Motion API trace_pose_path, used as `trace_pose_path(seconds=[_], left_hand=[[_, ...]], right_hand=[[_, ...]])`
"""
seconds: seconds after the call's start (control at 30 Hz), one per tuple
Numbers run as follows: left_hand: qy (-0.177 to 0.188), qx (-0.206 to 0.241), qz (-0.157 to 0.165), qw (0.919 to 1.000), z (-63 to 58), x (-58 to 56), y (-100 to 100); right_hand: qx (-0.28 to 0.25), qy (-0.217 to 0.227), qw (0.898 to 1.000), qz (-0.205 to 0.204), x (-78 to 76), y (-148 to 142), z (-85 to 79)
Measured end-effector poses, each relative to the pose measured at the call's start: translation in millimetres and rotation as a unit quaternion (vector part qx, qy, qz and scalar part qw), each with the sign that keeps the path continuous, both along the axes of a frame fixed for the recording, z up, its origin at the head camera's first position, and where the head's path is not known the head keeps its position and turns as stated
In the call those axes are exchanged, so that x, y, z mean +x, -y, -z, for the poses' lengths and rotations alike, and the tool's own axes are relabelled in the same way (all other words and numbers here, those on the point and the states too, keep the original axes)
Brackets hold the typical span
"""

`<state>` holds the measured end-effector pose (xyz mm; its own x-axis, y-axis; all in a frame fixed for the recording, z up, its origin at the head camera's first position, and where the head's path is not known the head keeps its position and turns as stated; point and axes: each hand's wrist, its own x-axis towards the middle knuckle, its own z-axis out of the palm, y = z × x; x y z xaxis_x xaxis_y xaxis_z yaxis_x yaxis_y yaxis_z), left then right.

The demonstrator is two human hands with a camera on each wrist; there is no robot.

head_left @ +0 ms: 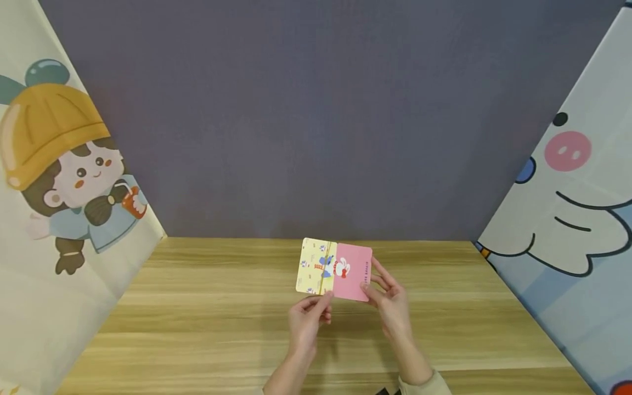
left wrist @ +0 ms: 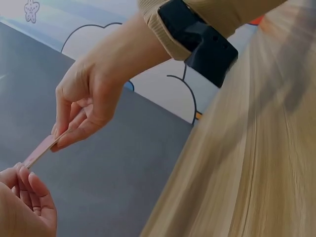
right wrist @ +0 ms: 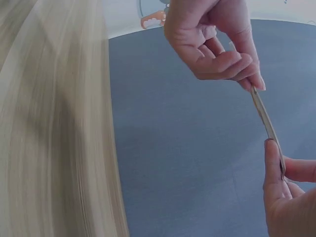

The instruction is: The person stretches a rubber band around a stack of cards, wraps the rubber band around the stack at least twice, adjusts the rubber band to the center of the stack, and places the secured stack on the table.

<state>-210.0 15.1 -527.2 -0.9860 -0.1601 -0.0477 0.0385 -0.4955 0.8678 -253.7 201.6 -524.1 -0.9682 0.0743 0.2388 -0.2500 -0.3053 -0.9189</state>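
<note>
A thin, flat booklet [head_left: 353, 263] with rounded corners is held up over the table, one half pink with a white rabbit and red bow, the other yellow [head_left: 308, 269] with small blue figures. My left hand [head_left: 305, 323] pinches its lower edge near the middle, thumb on the front face. At the right edge, my right hand [head_left: 393, 307] grips the pink half, thumb in front and fingers behind. The booklet appears nearly edge-on between both hands in the right wrist view, where its narrow side [right wrist: 265, 116] shows.
Below lies a wood-grain table [head_left: 212, 318], backed by a dark grey panel [head_left: 306, 120]. Cartoon-printed sheets stand at the left [head_left: 29, 274] and right [head_left: 592, 230]. A black strap device [left wrist: 197, 37] sits on the right sleeve.
</note>
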Motion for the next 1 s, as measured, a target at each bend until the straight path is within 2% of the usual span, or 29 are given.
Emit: trace_pose_path(seconds=[0.07, 0.17, 0.27, 0.37, 0.4, 0.47, 0.53, 0.6, 0.7, 0.73, 0.87, 0.9, 0.93, 1.0], left_hand=[[-0.018, -0.019, 0.009, 0.9996, -4.8, 3.5, 2.8], [-0.076, -0.009, 0.023, 0.9968, -36.2, 20.4, 9.3], [-0.08, -0.013, 0.017, 0.9965, -43.9, 25.2, 14.3], [-0.073, -0.022, 0.009, 0.997, -38.4, 23.3, 16.7], [-0.061, -0.032, 0.005, 0.9976, -27.9, 18.3, 16.6], [-0.066, -0.03, 0.004, 0.9974, -21.0, 14.7, 16.2], [-0.054, -0.023, 0.005, 0.9983, -14.4, 10.9, 14.9], [-0.014, -0.021, 0.003, 0.9997, 0.3, 2.6, 12.6], [0.012, -0.007, 0.009, 0.9999, 4.1, 1.2, 9.3], [0.017, -0.004, 0.012, 0.9998, 4.5, 1.4, 8.1], [0.025, -0.012, 0.028, 0.9992, 2.7, 5.0, 3.5], [0.006, -0.011, 0.03, 0.9995, -8.7, 10.6, 3.6], [-0.002, -0.015, 0.033, 0.9994, -9.6, 11.6, 3.0], [-0.008, -0.018, 0.032, 0.9993, -9.9, 11.8, 2.5]], right_hand=[[0.003, 0.0, 1.0, 0.005, -0.2, -0.3, 1.0], [0.006, 0.004, 1.0, 0.005, -0.1, -1.1, 2.2], [0.004, 0.005, 1.0, 0.001, 0.0, -1.7, 3.2], [0.0, 0.003, 1.0, 0.0, 0.1, -2.0, 3.7], [-0.001, 0.002, 1.0, -0.001, 0.2, -2.0, 3.5], [-0.002, 0.001, 1.0, -0.002, 0.6, -1.7, 3.1], [0.002, 0.001, 1.0, 0.0, 1.3, -1.7, 2.5], [0.009, -0.002, 1.0, 0.002, 2.6, -1.4, 0.9], [0.02, -0.025, 0.999, -0.012, 8.1, 0.0, -6.6], [0.012, -0.036, 0.999, -0.024, 18.2, 5.0, -23.5], [0.018, -0.051, 0.998, -0.04, 46.0, 22.1, -68.0], [0.019, -0.049, 0.998, -0.038, 51.7, 26.6, -77.8], [0.021, -0.046, 0.998, -0.038, 53.5, 28.3, -80.3], [0.045, -0.013, 0.999, -0.014, 56.0, 33.0, -86.0]])
